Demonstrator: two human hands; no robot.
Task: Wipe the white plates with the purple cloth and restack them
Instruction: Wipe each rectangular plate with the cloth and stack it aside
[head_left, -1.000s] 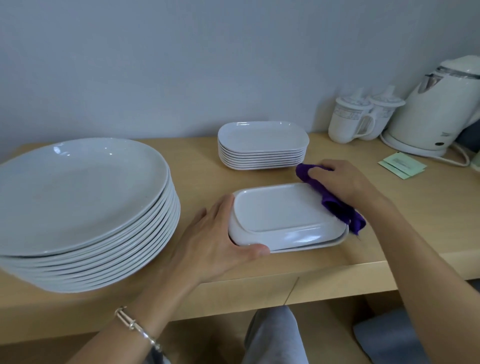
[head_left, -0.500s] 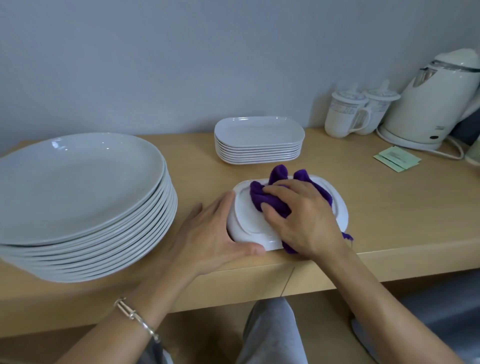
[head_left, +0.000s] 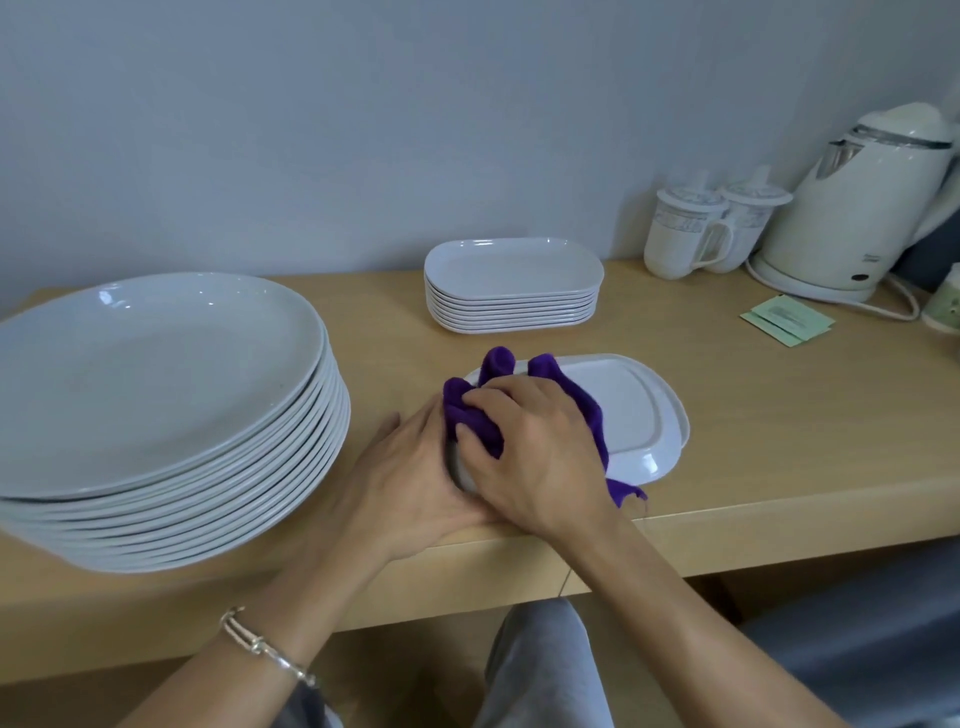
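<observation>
From the head camera I look for writing first. The white kettle (head_left: 857, 218) at the counter's (head_left: 779, 415) back right corner has a small dark mark low on its body, too small for me to read. The print on the green sachets (head_left: 789, 319) lying flat in front of it is blurred. The two lidded mugs (head_left: 685, 228) just left of the kettle show only a patterned band. A pale cup (head_left: 943, 312) is cut off by the frame's right side.

The rectangular plate (head_left: 639, 410) lies bottom-up near the counter's front edge, its foot ring facing me. My right hand (head_left: 535, 457) has its fingers curled round the bunched purple cloth (head_left: 576, 400) and presses it on the plate's left end. Folds of cloth stick out beyond the knuckles, and a tail hangs past the plate's near rim. My left hand (head_left: 405, 483) cups that same left end, fingers curved against the rim. The right hand and the cloth hide most of its fingertips and the thumb. A silver bracelet (head_left: 265, 647) sits on the left wrist.

The stack of rectangular plates (head_left: 511, 286) stands right side up behind the plate, towards the back edge and apart from it. The stack of round plates (head_left: 156, 389) fills the counter's left end, close beside my left hand.
</observation>
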